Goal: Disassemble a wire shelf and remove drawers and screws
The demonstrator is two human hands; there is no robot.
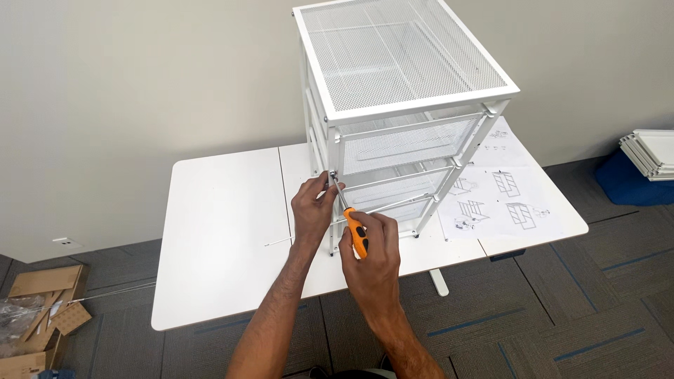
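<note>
A white metal mesh drawer rack (404, 77) stands upright on a white table (217, 231). My right hand (372, 256) grips an orange-and-black screwdriver (356, 235), its shaft angled up to a screw on the rack's front left post (332, 175). My left hand (314, 207) pinches the post at that same spot, fingers around the screw point. A thin metal rod (281, 241) lies on the table to the left of my hands.
A sheet of assembly diagrams (502, 196) lies on the table's right side. Cardboard packaging (42, 309) sits on the grey carpet at left. A stack of white panels (649, 154) rests on a blue box at right. A pale wall is behind.
</note>
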